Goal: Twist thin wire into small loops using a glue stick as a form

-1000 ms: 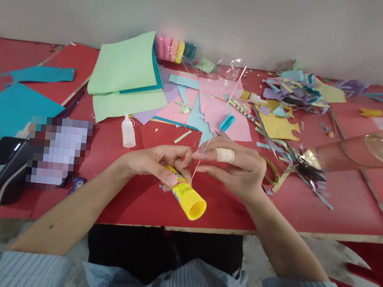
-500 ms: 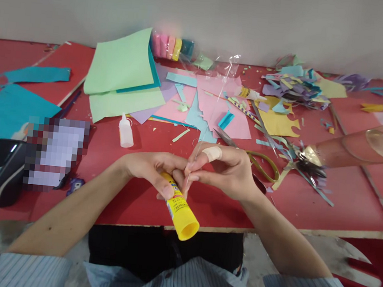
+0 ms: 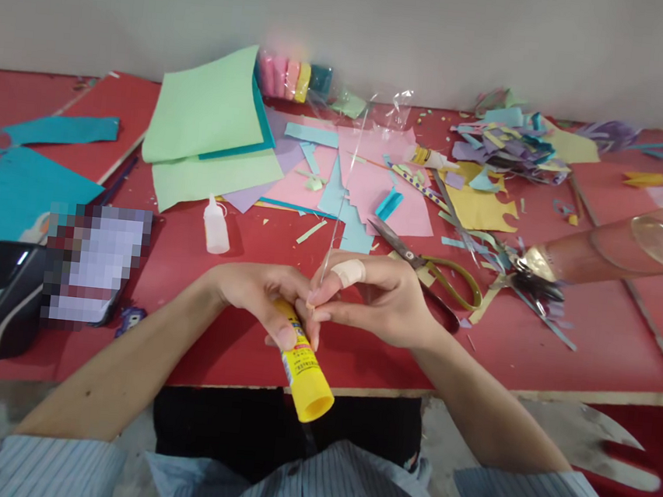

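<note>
My left hand (image 3: 271, 297) is wrapped round a yellow glue stick tube (image 3: 306, 375) with printed text. The tube slants down toward me, and the round hollow at its lower end faces me. Close against it, my right hand (image 3: 377, 296), with a bandage (image 3: 348, 272) on one finger, pinches a thin whitish strand (image 3: 337, 225). The strand runs up and away from the fingertips over the paper. Fingers of both hands meet at the tube's far end, which they hide. Just beyond my right hand lie scissors (image 3: 451, 279) with olive handles, their blades pointing away to the left.
A small white squeeze bottle (image 3: 216, 226) stands left of centre. Coloured paper sheets (image 3: 204, 107) and a heap of paper strips (image 3: 514, 145) lie toward the wall. A phone (image 3: 98, 265) is at left, and a clear cylinder (image 3: 607, 248) lies at right on the red table (image 3: 378, 370).
My right hand has shifted slightly left, and the strand now leans more to the left. The tube's lower end has swung a little left and toward me, still in my left hand.
</note>
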{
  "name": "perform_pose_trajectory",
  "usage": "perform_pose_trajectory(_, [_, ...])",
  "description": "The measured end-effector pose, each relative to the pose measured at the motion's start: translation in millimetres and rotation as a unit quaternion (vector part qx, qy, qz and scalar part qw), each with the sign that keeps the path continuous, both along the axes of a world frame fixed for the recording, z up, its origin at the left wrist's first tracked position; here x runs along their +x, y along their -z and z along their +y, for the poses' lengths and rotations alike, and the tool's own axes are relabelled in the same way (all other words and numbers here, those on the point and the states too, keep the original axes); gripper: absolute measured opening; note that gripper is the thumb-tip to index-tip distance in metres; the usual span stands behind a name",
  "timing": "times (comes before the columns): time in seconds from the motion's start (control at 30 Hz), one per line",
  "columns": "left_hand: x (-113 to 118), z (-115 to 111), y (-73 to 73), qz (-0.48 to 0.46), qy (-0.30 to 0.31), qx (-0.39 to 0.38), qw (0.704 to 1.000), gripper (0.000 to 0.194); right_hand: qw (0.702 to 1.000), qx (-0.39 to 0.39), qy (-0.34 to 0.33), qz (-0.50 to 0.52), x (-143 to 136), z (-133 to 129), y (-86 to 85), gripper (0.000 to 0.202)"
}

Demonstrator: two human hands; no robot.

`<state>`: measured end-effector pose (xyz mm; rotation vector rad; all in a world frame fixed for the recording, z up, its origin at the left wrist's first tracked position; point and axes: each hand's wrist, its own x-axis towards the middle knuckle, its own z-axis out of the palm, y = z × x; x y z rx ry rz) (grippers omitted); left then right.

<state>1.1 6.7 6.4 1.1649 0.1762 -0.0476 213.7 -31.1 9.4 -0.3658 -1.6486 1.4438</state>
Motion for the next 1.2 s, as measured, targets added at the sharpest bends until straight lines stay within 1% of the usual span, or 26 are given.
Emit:
perform_pose_trajectory(0.07, [-1.2,-0.6,-1.4,0.000,-0.024,0.015,1.000,0.027,1.000,-0.011,0.016,-0.005,0.1,0.7,-0.7,0.024])
perform_pose_trajectory(0.1, [-1.7,-1.1,-1.8,0.000,-0.053,0.026,0.998,0.029,0.999,-0.021,0.033,-0.004,0.2,1.5,-0.9,0.023])
perform_pose_trajectory(0.17, [-1.9,-2.1,-1.4,-0.007,-0.142,0.051,0.989,0.029,0.995,-0.048,0.083,-0.005,0.6,3.7,-1.0,0.017])
perform_pose_trajectory(0.2, [-1.3,-2.4,-0.6,-0.016,-0.194,0.064,0.979,0.028,0.991,-0.063,0.116,-0.007,0.7,5.1,-0.6,0.014])
perform_pose_trajectory(0.27, [1.4,-2.5,2.2,-0.038,-0.285,0.094,0.953,0.024,0.981,-0.086,0.173,-0.014,1.0,7.9,1.6,0.009])
perform_pose_trajectory(0.3, [3.3,-2.3,4.0,-0.042,-0.322,0.119,0.938,0.023,0.976,-0.094,0.196,-0.017,1.2,9.3,3.2,0.012])
perform_pose_trajectory(0.4, [9.4,-1.6,9.3,-0.018,-0.415,0.222,0.882,0.026,0.966,-0.109,0.234,-0.005,1.7,12.8,8.8,0.040])
perform_pose_trajectory(0.43, [10.8,-1.5,10.7,-0.008,-0.437,0.251,0.863,0.027,0.963,-0.113,0.245,-0.010,1.9,13.7,10.3,0.045])
perform_pose_trajectory(0.47, [11.7,-1.3,11.8,-0.002,-0.459,0.273,0.846,0.028,0.962,-0.113,0.250,-0.017,2.0,14.5,11.4,0.045])
perform_pose_trajectory(0.57, [11.3,-1.2,12.9,0.015,-0.494,0.331,0.804,0.027,0.960,-0.108,0.252,-0.055,1.3,16.0,13.5,0.037])
perform_pose_trajectory(0.67, [9.0,-1.2,13.1,0.011,-0.497,0.380,0.780,0.027,0.956,-0.096,0.260,-0.092,-0.5,16.3,15.5,0.042])
perform_pose_trajectory(0.77, [8.1,-1.1,15.0,-0.013,-0.493,0.394,0.775,0.027,0.959,-0.074,0.248,-0.118,-2.2,15.5,16.3,0.037])
perform_pose_trajectory(0.9, [8.9,-0.5,17.6,-0.024,-0.488,0.374,0.789,0.029,0.958,-0.047,0.249,-0.134,-3.0,14.5,14.6,0.028])
perform_pose_trajectory(1.03, [8.7,-0.8,13.9,-0.012,-0.481,0.351,0.803,0.032,0.958,-0.042,0.251,-0.134,-1.6,14.6,15.0,0.031])
perform_pose_trajectory(1.1, [7.8,-1.9,10.2,0.001,-0.472,0.327,0.819,0.034,0.959,-0.040,0.245,-0.136,0.0,14.7,15.3,0.032])
perform_pose_trajectory(1.2, [6.3,-4.0,5.8,0.024,-0.435,0.267,0.860,0.037,0.962,-0.043,0.240,-0.125,2.5,15.1,13.1,0.031])
